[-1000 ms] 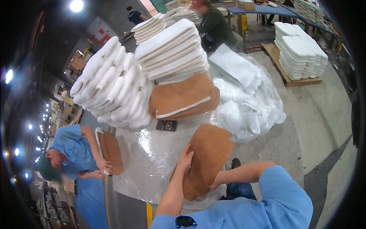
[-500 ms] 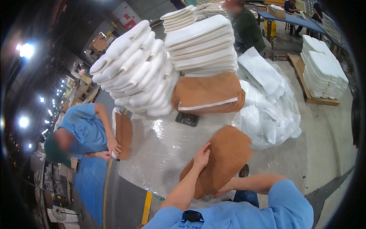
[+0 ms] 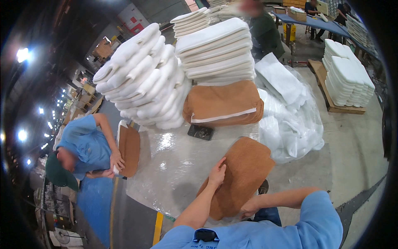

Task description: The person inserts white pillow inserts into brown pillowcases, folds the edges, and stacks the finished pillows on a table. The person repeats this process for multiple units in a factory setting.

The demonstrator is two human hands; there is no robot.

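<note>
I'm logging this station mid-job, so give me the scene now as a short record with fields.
Left hand: the left hand lies on a brown piece, toward its left side; grip unclear
Right hand: the right hand is at that piece's lower right edge, fingers partly hidden
Surface: plastic-covered work surface
Ahead: brown bundle with white strip, small dark flat object in front
Behind bundle: stack of folded white pads
Left: co-worker, hands at another brown piece

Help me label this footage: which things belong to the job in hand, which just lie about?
Job:
brown rounded fabric panel, left hand on it, right hand at its edge
brown fabric bundle with white strip, probably

Seemingly lying about:
flat black rectangular object
</note>
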